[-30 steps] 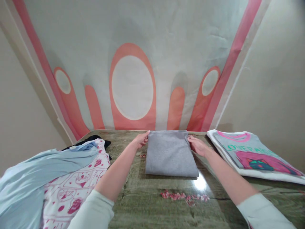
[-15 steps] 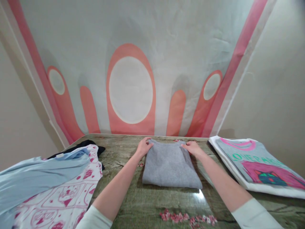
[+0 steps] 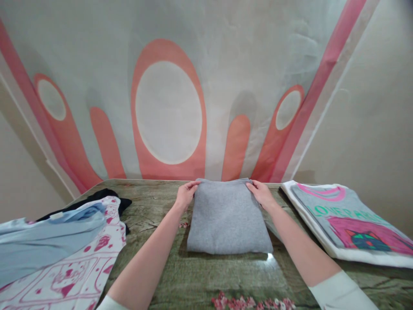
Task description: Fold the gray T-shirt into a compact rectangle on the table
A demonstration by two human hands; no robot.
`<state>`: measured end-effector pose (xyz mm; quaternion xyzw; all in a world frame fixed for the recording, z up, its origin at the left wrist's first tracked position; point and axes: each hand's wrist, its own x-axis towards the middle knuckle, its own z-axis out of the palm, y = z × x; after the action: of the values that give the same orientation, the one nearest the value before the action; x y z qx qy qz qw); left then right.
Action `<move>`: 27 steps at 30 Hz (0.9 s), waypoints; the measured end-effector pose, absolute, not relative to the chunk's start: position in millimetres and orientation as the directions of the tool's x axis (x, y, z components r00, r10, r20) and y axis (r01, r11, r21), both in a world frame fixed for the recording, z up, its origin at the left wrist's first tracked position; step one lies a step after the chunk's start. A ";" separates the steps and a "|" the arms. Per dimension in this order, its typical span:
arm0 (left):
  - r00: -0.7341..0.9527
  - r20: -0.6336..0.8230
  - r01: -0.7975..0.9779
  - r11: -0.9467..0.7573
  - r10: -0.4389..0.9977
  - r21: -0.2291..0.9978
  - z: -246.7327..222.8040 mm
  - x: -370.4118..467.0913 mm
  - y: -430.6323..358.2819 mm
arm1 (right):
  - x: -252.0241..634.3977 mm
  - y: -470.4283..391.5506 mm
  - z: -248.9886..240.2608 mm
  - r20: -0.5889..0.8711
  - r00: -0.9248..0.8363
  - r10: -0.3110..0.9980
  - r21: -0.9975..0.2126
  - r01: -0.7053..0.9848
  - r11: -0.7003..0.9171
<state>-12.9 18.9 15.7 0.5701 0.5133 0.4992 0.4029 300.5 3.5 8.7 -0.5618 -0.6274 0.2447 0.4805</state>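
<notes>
A grey folded garment (image 3: 229, 219) lies in the middle of the wood-patterned table (image 3: 187, 280), its far edge lifted a little. My left hand (image 3: 186, 193) pinches its far left corner between thumb and fingers. At the far right corner, my right hand (image 3: 262, 194) grips the cloth the same way. Both forearms reach forward on either side of the garment.
On the left, a loose heap holds a light blue garment (image 3: 54, 241), a white one with pink print (image 3: 67, 275) and a black one (image 3: 124, 206). To the right sits a folded stack topped by a grey printed shirt (image 3: 348, 215). A wall stands behind the table.
The garment's far edge has come up and lies flatter and straighter between my hands. My view has shifted slightly to the right.
</notes>
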 end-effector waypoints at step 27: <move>0.244 0.358 0.782 -0.401 0.901 0.476 -1.8 -1.3 7.3 | 315.4 22.3 -31.7 0.415 0.212 0.885 -0.797 0.554 0.241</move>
<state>-1.3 7.3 -1.8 0.7824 0.5380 0.2975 0.0999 315.4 22.3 -31.7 -0.5937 -0.6060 0.1640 0.5035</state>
